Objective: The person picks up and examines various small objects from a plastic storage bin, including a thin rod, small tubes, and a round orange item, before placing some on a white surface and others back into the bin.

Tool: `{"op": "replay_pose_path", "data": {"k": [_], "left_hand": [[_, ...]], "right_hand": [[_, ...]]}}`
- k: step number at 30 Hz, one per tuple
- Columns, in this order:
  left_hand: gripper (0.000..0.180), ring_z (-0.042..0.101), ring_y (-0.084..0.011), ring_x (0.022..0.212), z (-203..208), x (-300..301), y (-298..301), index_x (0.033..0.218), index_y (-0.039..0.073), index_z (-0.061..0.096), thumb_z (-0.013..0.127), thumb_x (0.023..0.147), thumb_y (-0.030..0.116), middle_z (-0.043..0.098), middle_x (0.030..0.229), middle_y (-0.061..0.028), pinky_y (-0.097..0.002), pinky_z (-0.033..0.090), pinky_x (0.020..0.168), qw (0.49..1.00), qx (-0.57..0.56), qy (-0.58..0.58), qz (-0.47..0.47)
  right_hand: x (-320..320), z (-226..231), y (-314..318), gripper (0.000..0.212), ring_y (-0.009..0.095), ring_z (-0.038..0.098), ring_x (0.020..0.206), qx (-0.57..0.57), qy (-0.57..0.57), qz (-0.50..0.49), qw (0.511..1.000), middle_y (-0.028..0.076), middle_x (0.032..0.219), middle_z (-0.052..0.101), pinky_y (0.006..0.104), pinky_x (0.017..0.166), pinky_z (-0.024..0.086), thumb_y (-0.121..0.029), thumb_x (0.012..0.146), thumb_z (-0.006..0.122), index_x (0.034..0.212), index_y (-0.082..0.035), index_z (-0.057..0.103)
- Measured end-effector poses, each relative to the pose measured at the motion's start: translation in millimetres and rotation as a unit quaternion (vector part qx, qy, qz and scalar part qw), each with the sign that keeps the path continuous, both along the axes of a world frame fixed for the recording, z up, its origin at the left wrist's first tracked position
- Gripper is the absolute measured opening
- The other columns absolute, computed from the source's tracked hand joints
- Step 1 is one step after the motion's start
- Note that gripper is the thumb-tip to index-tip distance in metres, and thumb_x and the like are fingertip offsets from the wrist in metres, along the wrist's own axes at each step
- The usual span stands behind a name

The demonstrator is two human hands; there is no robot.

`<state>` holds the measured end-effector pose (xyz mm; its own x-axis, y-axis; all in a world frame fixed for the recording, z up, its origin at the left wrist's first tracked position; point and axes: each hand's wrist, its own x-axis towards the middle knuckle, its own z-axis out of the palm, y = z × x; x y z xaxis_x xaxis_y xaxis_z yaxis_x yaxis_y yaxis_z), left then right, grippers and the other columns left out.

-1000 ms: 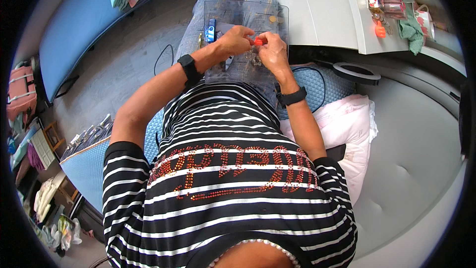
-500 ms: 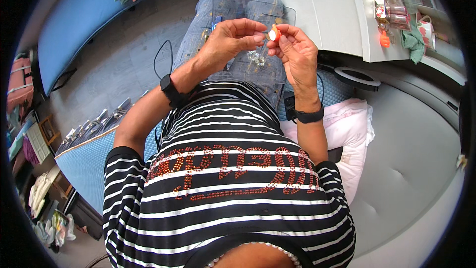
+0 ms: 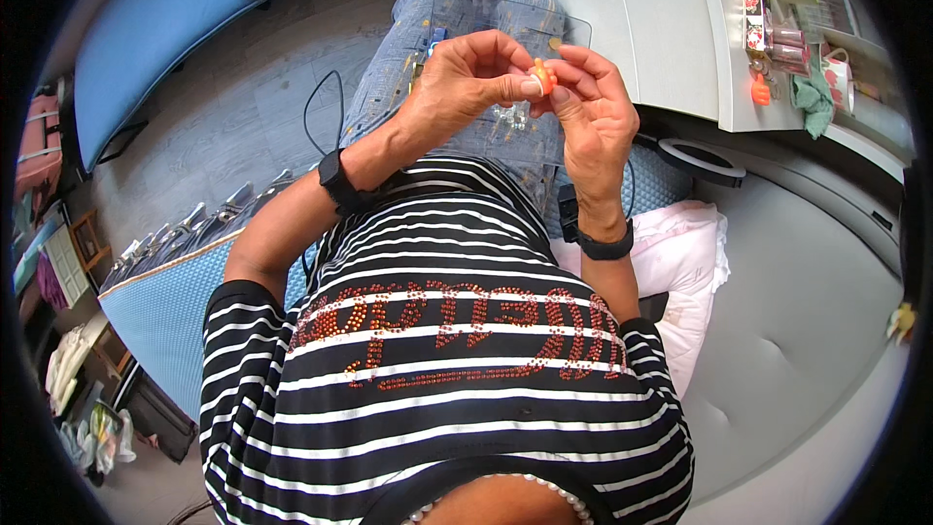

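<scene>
Standing here watching: small orange piece (image 3: 542, 76) is up b/w the two hands, above the clear tray (image 3: 576, 34) on the person's lap. L hand (image 3: 476, 78) has it pinched, thumb + fingers nearly closed; R hand (image 3: 595, 122) is half curled at its other side, can't tell if it's gripping too. Prob v. light, stiff plastic imo, maybe slick, so pinch the sides. Knobbly narrow end points away from the person, long axis approx. the same way afaict.

I'm looking at a black, white-striped, short-sleeved shirt (image 3: 466, 394) with orange-red studs (image 3: 452, 316), pearly beads (image 3: 544, 481), black wristbands (image 3: 336, 185) and patterned blue trousers (image 3: 391, 73).
</scene>
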<state>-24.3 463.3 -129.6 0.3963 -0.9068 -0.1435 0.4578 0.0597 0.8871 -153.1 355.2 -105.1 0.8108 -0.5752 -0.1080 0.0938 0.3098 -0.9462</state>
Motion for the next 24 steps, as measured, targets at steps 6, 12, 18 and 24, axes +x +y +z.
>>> {"op": "replay_pose_path", "data": {"k": [6,12,18,24], "left_hand": [[0.023,0.063,-0.0102,0.081,-4,-7,9,0.102,0.004,0.062,0.07,0.084,0.017,0.066,0.092,-0.0039,-0.0217,0.051,0.069,1.0,0.009,0.015,-0.016],[0.035,0.067,-0.0154,0.084,-2,-2,9,0.11,-0.001,0.061,0.071,0.083,0.018,0.067,0.096,-0.0089,-0.0246,0.054,0.072,0.996,-0.008,0.085,-0.021],[0.029,0.063,-0.0124,0.084,9,6,0,0.11,-0.002,0.061,0.065,0.087,0.015,0.066,0.096,-0.0063,-0.0244,0.051,0.073,1.0,0.026,0.008,-0.003],[0.023,0.055,-0.0039,0.075,-33,24,11,0.105,0.005,0.064,0.066,0.087,0.019,0.065,0.091,0.0024,-0.0181,0.043,0.06,0.985,0.139,-0.099,-0.028]], "right_hand": [[-6,9,8,0.036,0.017,0.064,0.089,-0.286,0.04,-0.01,0.957,0.015,0.101,0.065,0.0256,0.077,0.053,0.001,0.088,0.059,0.121,0.004,0.047],[-2,14,5,0.042,0.017,0.065,0.09,-0.418,0.074,-0.019,0.905,0.012,0.101,0.066,0.0271,0.081,0.052,0.004,0.083,0.063,0.122,0.003,0.048],[2,23,-3,0.051,0.024,0.065,0.084,-0.5,0.075,-0.044,0.861,0.014,0.106,0.064,0.0327,0.076,0.053,0.002,0.075,0.069,0.122,-0.001,0.051],[-20,46,-31,0.042,0.024,0.063,0.075,-0.504,0.068,-0.096,0.856,0.013,0.094,0.063,0.0327,0.065,0.052,0.009,0.072,0.066,0.112,-0.001,0.055]]}}
